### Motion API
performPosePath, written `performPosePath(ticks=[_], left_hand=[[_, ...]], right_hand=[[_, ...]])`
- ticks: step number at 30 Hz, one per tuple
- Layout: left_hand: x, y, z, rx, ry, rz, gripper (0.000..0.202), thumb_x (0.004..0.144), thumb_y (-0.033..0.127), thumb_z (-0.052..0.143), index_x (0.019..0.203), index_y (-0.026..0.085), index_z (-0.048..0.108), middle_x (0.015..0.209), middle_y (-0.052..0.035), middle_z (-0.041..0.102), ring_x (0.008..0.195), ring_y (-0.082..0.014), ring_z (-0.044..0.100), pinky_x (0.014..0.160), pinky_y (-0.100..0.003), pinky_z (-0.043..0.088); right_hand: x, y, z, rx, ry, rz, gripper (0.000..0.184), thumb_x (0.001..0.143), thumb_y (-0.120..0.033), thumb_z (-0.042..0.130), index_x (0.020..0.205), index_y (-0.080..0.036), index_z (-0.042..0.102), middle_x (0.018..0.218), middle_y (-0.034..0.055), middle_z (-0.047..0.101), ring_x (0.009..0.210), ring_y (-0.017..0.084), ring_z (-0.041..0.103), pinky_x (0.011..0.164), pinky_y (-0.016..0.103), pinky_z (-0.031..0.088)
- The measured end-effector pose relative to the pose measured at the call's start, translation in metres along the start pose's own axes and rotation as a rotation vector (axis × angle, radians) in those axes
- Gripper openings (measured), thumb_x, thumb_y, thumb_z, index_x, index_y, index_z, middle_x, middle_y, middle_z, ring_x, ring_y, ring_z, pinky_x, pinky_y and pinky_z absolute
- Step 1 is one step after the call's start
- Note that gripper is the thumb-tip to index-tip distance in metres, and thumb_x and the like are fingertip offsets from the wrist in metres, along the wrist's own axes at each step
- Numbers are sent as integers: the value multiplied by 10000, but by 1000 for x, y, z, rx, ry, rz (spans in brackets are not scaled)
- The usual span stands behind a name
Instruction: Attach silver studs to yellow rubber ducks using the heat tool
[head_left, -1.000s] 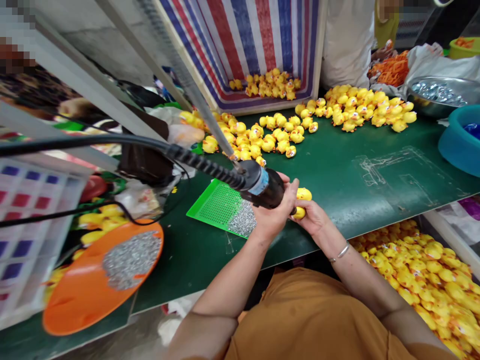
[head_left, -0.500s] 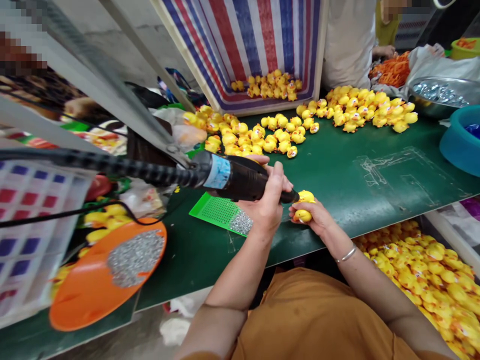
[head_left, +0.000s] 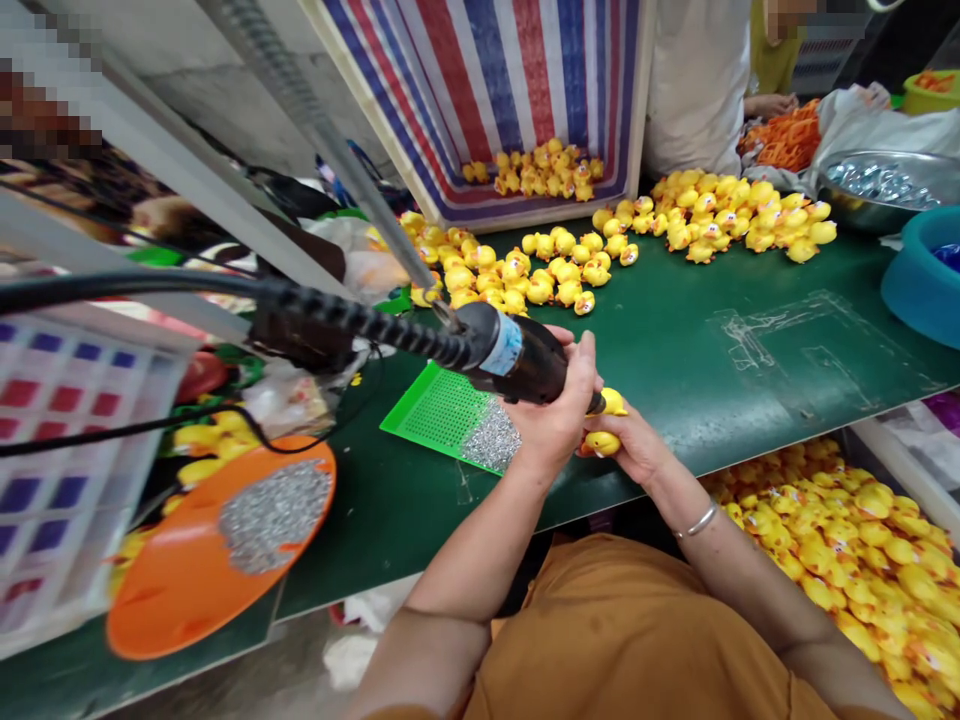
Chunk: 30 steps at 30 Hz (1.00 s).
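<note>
My left hand [head_left: 559,415] is wrapped round a black electric screwdriver [head_left: 517,360] whose coiled cable runs off to the left. The tool's tip presses into a small yellow duck toy [head_left: 606,422], which my right hand [head_left: 636,446] grips from below, just above the green table [head_left: 750,350] near its front edge. A green screw tray [head_left: 442,412] with a heap of small silver screws lies directly left of my hands.
Heaps of yellow ducks [head_left: 525,270] lie further back on the table, more in a striped box [head_left: 540,170] and in a bin [head_left: 855,540] at the lower right. An orange dish of screws [head_left: 217,550] sits left. A blue bowl [head_left: 926,280] and another person [head_left: 705,80] are at the right rear.
The screwdriver swung up to a flatter angle half a second ago and has tilted back down, its tip staying at the duck. Both hands kept their grips.
</note>
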<state>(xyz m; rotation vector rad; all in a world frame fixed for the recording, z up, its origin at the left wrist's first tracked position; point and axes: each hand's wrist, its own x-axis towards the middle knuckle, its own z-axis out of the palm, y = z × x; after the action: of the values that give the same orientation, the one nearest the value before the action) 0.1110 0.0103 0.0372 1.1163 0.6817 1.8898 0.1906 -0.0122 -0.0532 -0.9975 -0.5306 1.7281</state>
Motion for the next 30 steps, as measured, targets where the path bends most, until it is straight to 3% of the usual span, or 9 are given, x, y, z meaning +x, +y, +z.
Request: performPosePath(ticks=[10,19,23,26,28,30], left_hand=[[-4,2,-8,11,-32,-78,366,687,436,832,798,206,569,458,112,471,361,-75,491,406,-220,443],[-8,3,-14,111,-18,18,252,765,341,788,892,223,606,576,84,560,437,-84,543,486,-250,488],[12,13,-9,41,36,72,241,765,331,781,883,233,595,529,98,513,430,-98,541,488,-267,477],[49,10,-20,50,112,210,193,790,310,755,872,228,602,530,98,486,418,-83,524,471,-259,444],[80,-3,-38,106,177,301,208,772,286,775,863,224,599,587,87,505,425,-66,516,463,-250,419],[112,-22,-63,178,259,327,306,723,315,824,862,244,560,672,66,543,497,-87,550,514,-266,459]], right_hand=[[-3,8,1,27,-28,19,456,526,-180,786,913,-208,547,612,-41,654,474,153,614,459,300,561],[10,16,4,44,-84,27,476,519,-180,797,931,-201,560,679,-29,677,525,149,640,498,274,562],[15,1,2,-47,128,-16,586,456,-161,815,964,-220,530,659,-53,663,473,151,613,435,277,533],[-7,-21,-26,-168,299,-97,752,420,-149,853,1092,-243,529,747,-29,702,514,152,636,470,280,550],[-39,-39,-66,-346,270,-126,851,441,-147,876,1212,-276,539,914,49,749,706,190,713,613,299,597],[-79,-55,-122,-613,244,-120,862,484,-129,865,1260,-368,574,941,78,761,797,211,731,664,297,598]])
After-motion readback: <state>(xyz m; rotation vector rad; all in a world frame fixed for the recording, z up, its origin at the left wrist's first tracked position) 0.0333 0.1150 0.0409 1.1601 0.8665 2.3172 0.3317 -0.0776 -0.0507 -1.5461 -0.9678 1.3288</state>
